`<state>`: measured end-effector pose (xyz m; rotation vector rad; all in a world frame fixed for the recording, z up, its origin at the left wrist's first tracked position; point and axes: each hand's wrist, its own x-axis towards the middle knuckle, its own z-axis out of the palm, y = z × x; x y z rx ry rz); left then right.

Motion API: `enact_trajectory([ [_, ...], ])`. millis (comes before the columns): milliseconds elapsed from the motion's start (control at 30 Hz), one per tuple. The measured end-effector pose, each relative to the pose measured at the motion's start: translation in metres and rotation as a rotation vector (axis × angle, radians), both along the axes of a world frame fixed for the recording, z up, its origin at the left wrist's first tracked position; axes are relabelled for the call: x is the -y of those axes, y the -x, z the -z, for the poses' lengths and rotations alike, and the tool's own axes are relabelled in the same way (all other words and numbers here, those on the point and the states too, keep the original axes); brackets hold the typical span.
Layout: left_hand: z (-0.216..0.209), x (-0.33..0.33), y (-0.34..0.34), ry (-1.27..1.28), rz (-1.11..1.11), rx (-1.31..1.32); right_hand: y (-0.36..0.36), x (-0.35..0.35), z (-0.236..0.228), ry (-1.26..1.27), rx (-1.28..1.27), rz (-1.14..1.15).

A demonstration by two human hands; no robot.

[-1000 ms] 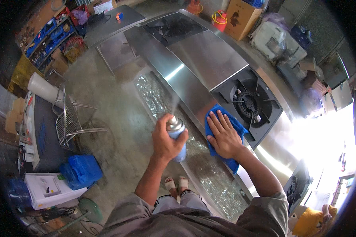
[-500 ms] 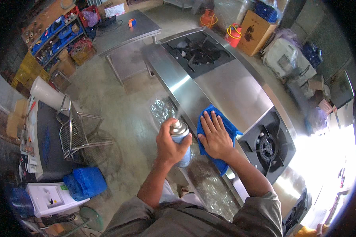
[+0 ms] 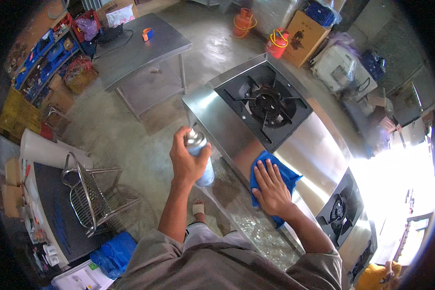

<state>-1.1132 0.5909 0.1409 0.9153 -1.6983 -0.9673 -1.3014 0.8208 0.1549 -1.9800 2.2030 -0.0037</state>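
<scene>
My left hand [image 3: 188, 159] is wrapped round a blue spray can [image 3: 206, 169] with a silver top, its index finger on the nozzle. The can is held upright beside the front edge of a long stainless steel stove [image 3: 239, 137]. My right hand [image 3: 271, 188] lies flat, fingers stretched out, on a blue cloth [image 3: 291, 178] and presses it against the steel top near that edge. One end of the cloth hangs over the edge. Just beyond the cloth is a black burner [image 3: 268, 100] with a pot stand; a second burner [image 3: 340, 209] lies right of my right hand.
A steel table [image 3: 140, 48] stands at the far left, with an orange and blue object [image 3: 148, 34] on it. A metal chair [image 3: 94, 195] is at my left. Red gas cylinders [image 3: 277, 43] and a cardboard box [image 3: 306, 38] stand behind the stove. Wrapped lower shelving [image 3: 241, 208] runs beneath the stove's edge.
The whole view has shifted along the stove toward its far burner. The cloth under my right hand is nearer that burner. My left hand with the spray can is farther from my right hand.
</scene>
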Motion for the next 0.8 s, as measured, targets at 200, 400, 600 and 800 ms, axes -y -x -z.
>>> enact_trajectory([
  [200,0.026,-0.038,-0.056,0.097,0.085,0.056,-0.010,0.155,0.012,0.109,-0.013,-0.132],
  [400,0.048,-0.071,-0.081,0.159,0.240,-0.018,0.002,0.352,0.040,0.366,-0.041,-0.209],
  [600,0.030,-0.046,-0.089,0.194,0.240,-0.052,-0.011,0.258,0.033,0.287,0.003,-0.151],
  [800,0.025,-0.025,-0.070,0.169,0.354,-0.220,-0.007,-0.051,0.011,-0.183,-0.016,0.130],
])
